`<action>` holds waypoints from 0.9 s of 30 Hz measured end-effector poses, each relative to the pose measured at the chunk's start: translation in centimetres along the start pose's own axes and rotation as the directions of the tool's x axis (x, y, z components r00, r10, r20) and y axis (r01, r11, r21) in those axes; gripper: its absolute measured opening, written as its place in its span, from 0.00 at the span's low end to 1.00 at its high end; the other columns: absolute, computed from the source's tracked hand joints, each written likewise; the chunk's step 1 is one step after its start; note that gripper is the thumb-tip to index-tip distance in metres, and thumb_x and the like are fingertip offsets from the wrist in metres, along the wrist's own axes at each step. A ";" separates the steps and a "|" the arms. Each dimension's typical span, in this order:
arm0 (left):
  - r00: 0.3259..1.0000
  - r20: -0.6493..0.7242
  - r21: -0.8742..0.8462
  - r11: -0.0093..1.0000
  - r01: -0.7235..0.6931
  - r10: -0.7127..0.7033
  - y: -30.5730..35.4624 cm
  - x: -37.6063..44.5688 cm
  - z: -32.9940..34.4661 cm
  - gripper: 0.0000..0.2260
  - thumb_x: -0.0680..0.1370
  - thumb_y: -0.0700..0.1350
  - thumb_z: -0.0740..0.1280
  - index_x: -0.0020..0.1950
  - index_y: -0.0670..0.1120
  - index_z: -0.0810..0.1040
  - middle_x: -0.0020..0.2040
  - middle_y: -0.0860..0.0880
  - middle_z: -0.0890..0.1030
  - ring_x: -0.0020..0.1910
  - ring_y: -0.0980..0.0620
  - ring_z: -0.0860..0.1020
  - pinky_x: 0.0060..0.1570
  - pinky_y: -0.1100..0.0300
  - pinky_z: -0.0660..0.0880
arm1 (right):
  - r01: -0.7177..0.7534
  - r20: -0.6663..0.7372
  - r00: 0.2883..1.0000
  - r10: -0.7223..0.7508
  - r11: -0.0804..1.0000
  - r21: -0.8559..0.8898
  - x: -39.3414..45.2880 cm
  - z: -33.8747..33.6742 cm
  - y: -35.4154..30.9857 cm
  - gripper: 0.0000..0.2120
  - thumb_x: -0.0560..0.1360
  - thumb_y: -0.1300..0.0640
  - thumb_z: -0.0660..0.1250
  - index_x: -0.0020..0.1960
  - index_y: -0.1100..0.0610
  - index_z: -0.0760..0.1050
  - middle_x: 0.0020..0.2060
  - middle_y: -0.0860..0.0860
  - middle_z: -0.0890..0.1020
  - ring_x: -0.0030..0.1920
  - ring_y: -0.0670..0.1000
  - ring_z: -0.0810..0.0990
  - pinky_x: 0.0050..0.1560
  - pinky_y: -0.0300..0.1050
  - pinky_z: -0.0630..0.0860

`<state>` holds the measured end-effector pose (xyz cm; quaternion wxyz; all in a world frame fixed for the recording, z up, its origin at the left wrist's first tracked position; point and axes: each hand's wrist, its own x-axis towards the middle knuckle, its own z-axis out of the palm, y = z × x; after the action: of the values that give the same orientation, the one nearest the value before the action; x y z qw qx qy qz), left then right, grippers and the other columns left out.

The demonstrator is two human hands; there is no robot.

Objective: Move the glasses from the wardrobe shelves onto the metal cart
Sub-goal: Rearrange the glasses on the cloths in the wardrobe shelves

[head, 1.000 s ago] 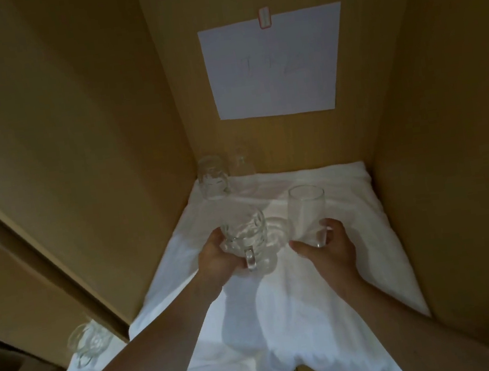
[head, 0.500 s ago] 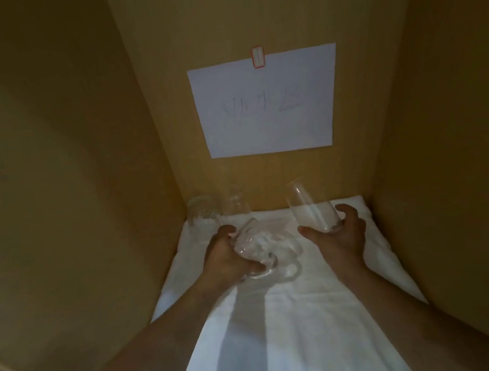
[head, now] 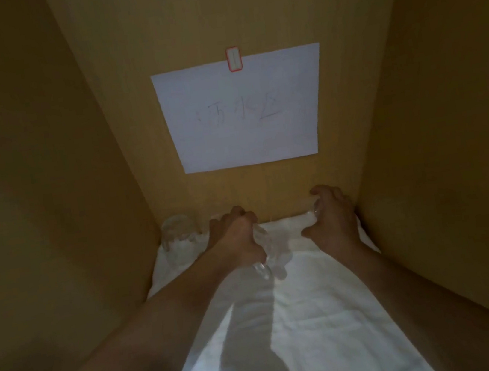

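My left hand point(head: 238, 239) grips a clear glass mug point(head: 270, 257), tilted over the white cloth point(head: 304, 328) that covers the wardrobe shelf. My right hand point(head: 333, 220) curls round a tall clear tumbler point(head: 314, 213) near the back right corner; most of that tumbler is hidden by the fingers. Another clear glass point(head: 178, 235) stands at the back left corner, just left of my left hand. The metal cart is out of view.
Wooden wardrobe walls close in on the left, right and back. A white paper sheet point(head: 242, 110) with faint writing is clipped to the back panel above the hands. The cloth runs forward to the bottom of the view.
Both hands, each holding its glass, have moved deeper toward the back wall of the shelf. The view has tilted up and closer, so the lower shelf is no longer seen.
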<state>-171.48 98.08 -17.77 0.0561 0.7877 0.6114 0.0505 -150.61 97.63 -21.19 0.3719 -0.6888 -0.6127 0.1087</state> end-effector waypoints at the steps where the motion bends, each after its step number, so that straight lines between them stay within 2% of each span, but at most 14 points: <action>1: 1.000 0.000 0.020 1.000 -0.013 0.013 0.4 0.7 0.0 0.37 0.61 0.57 0.79 0.68 0.50 0.75 0.63 0.49 0.73 0.60 0.44 0.77 0.62 0.48 0.70 | 0.026 0.020 0.999 -0.025 0.999 -0.023 0.3 0.1 0.1 0.38 0.60 0.62 0.82 0.68 0.52 0.72 0.62 0.52 0.75 0.63 0.57 0.72 0.59 0.45 0.69; 5: 0.999 -0.013 0.035 0.999 -0.031 0.032 1.7 3.2 0.3 0.26 0.65 0.49 0.76 0.59 0.46 0.72 0.56 0.47 0.77 0.54 0.44 0.76 0.55 0.49 0.71 | 0.147 0.092 0.986 -0.135 0.980 -0.136 1.4 0.4 0.3 0.37 0.61 0.64 0.79 0.69 0.53 0.73 0.64 0.51 0.76 0.64 0.57 0.71 0.59 0.45 0.68; 8: 0.999 0.007 0.093 0.995 -0.045 0.045 2.4 4.7 0.7 0.20 0.67 0.47 0.73 0.55 0.46 0.70 0.55 0.46 0.77 0.56 0.43 0.74 0.55 0.49 0.70 | 0.186 0.139 0.977 -0.164 0.969 -0.162 2.3 0.8 0.6 0.37 0.62 0.66 0.77 0.70 0.53 0.74 0.65 0.51 0.77 0.64 0.57 0.71 0.60 0.45 0.68; 14: 1.000 0.004 0.161 0.987 -0.017 0.017 2.7 7.0 2.2 0.24 0.70 0.48 0.71 0.65 0.46 0.72 0.62 0.45 0.73 0.61 0.44 0.72 0.59 0.48 0.68 | 0.216 0.229 0.956 -0.182 0.967 -0.135 4.3 1.2 0.7 0.41 0.60 0.63 0.82 0.70 0.54 0.74 0.67 0.52 0.77 0.65 0.55 0.74 0.64 0.39 0.62; 17: 1.000 -0.013 0.141 0.990 -0.007 0.009 2.9 7.5 2.5 0.25 0.71 0.50 0.71 0.67 0.46 0.73 0.62 0.46 0.71 0.62 0.44 0.72 0.61 0.48 0.68 | 0.243 0.269 0.942 -0.203 0.962 -0.125 5.0 1.4 0.3 0.42 0.58 0.60 0.84 0.71 0.55 0.74 0.67 0.52 0.77 0.67 0.54 0.75 0.68 0.44 0.67; 21: 1.000 0.014 0.137 0.991 0.013 -0.015 3.3 7.8 2.5 0.26 0.72 0.50 0.70 0.68 0.46 0.72 0.63 0.45 0.71 0.64 0.44 0.70 0.62 0.47 0.67 | 0.267 0.294 0.929 -0.223 0.956 -0.119 5.4 1.7 -0.3 0.42 0.57 0.58 0.85 0.70 0.54 0.76 0.67 0.52 0.78 0.66 0.54 0.76 0.67 0.47 0.70; 27: 0.999 -0.004 0.116 0.993 0.036 -0.036 2.7 7.7 3.0 0.22 0.72 0.49 0.70 0.64 0.45 0.74 0.61 0.45 0.72 0.62 0.44 0.71 0.60 0.47 0.67 | 0.309 0.354 0.905 -0.237 0.937 -0.164 5.8 2.4 -0.9 0.42 0.59 0.56 0.85 0.71 0.50 0.75 0.68 0.49 0.77 0.67 0.55 0.74 0.64 0.50 0.74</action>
<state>-166.51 104.78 -20.24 0.0106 0.7784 0.6275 0.0147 -151.45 103.88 -20.45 0.1990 -0.6042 -0.7649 0.1014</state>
